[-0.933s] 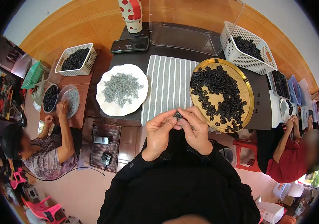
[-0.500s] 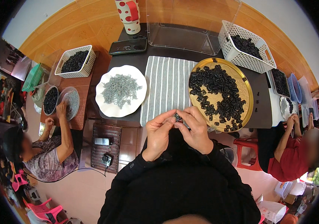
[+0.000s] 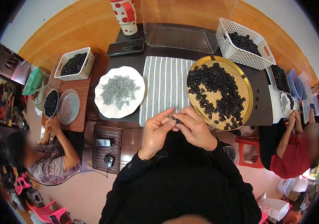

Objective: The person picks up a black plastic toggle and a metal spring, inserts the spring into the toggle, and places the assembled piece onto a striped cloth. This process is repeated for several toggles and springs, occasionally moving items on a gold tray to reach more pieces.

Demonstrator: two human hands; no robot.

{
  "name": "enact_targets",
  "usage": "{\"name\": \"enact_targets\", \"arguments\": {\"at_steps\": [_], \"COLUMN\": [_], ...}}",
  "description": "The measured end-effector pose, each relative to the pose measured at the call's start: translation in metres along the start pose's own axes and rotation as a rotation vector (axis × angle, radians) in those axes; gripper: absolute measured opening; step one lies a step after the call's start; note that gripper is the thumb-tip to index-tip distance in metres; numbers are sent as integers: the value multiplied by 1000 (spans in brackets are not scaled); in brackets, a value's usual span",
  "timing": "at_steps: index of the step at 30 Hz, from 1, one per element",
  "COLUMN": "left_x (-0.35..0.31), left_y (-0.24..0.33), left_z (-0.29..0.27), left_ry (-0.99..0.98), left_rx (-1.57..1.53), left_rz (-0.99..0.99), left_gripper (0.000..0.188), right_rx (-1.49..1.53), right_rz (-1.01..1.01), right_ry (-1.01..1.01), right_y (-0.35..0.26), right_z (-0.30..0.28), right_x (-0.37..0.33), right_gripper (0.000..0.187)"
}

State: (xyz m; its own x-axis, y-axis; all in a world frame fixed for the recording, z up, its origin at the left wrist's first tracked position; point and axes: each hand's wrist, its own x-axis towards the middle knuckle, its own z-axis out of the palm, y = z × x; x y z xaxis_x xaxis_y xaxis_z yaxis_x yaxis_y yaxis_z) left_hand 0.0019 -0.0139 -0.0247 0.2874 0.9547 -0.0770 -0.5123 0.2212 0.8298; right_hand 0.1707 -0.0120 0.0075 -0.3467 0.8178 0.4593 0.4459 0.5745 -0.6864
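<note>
My left hand [image 3: 155,133] and my right hand [image 3: 197,129] meet at the table's near edge, just below a grey-and-white striped cloth [image 3: 165,87]. Between their fingertips is a small black plastic piece [image 3: 176,120], mostly covered by the fingers. Both hands are closed on it in a pinch. To the left, a white wavy-rimmed plate [image 3: 100,102] carries a heap of small clear-grey pieces [image 3: 119,91]. On the right, a round gold tray [image 3: 199,118] bears many loose black pieces [image 3: 219,80] like the one I hold.
A clear plastic box [image 3: 182,35], a dark phone [image 3: 125,47] and a spotted tumbler [image 3: 125,18] stand at the back. A white basket [image 3: 266,59] of black pieces is at the back right. Co-workers sit left [image 3: 54,156] and right [image 3: 294,153]; a red stool [image 3: 249,153] is beside me.
My fingers have shifted slightly around the black piece, covering more of it. The left co-worker's hand has left the bowl of clear pieces and joined the other hand.
</note>
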Motion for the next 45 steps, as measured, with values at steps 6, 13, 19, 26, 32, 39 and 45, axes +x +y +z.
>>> {"name": "enact_targets", "arguments": {"at_steps": [6,13,19,26,32,39,45], "left_x": [0,-1,-1,-6,-9,-11,-11], "left_y": [6,14,8,1,1,-1,0], "left_z": [-4,0,-3,4,11,12,13], "left_ry": [-56,-93,-118,-29,6,10,2], "left_rx": [166,194,138,109,124,130,125], "left_rz": [-16,-67,-64,32,99,139,153], "left_gripper": [37,34,34,33,33,33,32], "right_rx": [155,307,265,155,143,88,101], "right_rz": [47,95,96,2,3,-18,-23], "right_ry": [-59,-97,-124,-51,10,52,54], "right_y": [-2,4,3,-1,-4,-5,-3], "right_z": [-8,-11,-12,-9,-6,-4,-3], "right_x": [1,-3,-5,-3,-6,-9,-12], "right_gripper": [32,31,34,32,33,34,34]}}
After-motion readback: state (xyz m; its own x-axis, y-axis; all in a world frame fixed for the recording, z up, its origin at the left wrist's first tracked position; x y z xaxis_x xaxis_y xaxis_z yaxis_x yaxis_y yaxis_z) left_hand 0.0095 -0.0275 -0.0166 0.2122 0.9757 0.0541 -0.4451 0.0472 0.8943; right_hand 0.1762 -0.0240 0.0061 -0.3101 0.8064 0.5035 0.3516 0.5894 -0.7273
